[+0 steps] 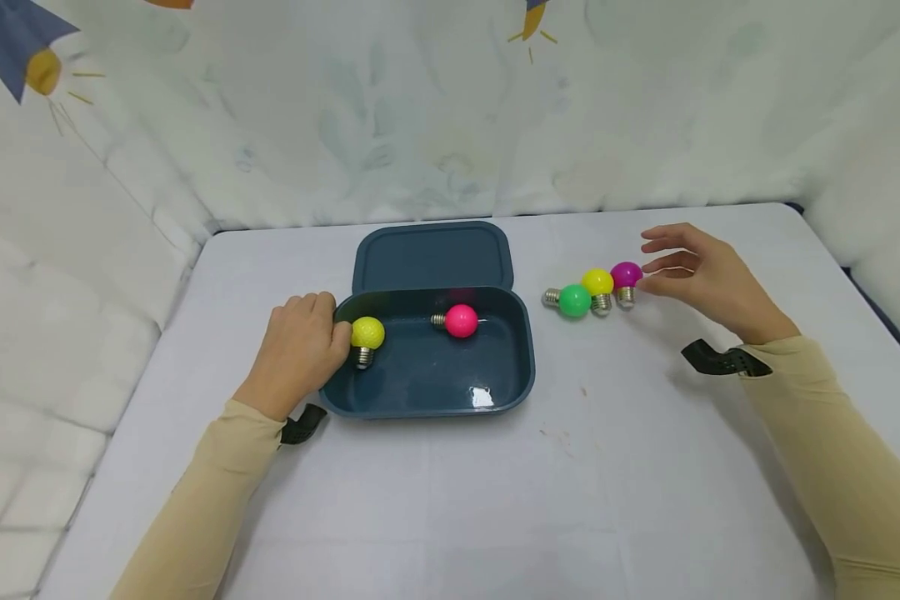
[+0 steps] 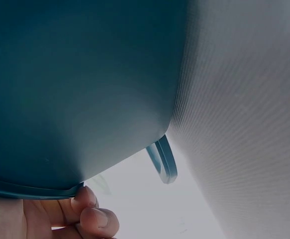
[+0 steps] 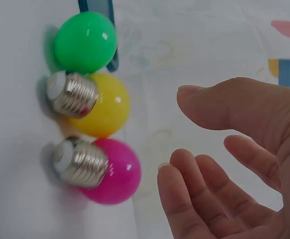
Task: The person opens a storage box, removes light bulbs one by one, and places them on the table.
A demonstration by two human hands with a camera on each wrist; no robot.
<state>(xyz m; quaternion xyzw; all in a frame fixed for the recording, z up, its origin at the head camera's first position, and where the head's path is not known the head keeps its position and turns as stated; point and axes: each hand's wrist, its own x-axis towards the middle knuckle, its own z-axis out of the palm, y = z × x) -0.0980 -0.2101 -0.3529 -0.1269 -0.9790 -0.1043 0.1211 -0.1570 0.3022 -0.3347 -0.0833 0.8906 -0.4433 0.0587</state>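
My left hand (image 1: 300, 350) grips the left rim of a dark blue box (image 1: 427, 414); in the left wrist view its fingertips (image 2: 99, 219) curl under that rim. Inside the box lie a yellow light bulb (image 1: 367, 332) near my left thumb and a pink light bulb (image 1: 462, 321) by the far wall. Right of the box, a green bulb (image 3: 85, 42), a second yellow bulb (image 3: 105, 104) and a magenta bulb (image 3: 116, 172) rest in a row on the table. Beside the magenta one my right hand (image 1: 705, 279) hovers with fingers and thumb parted, nothing between them.
The matching blue lid (image 1: 433, 257) lies flat behind the box. A white cloth covers the table (image 1: 525, 500). Pale patterned curtain (image 1: 450, 108) hangs along the table's far edge, and more white fabric hangs at the left side.
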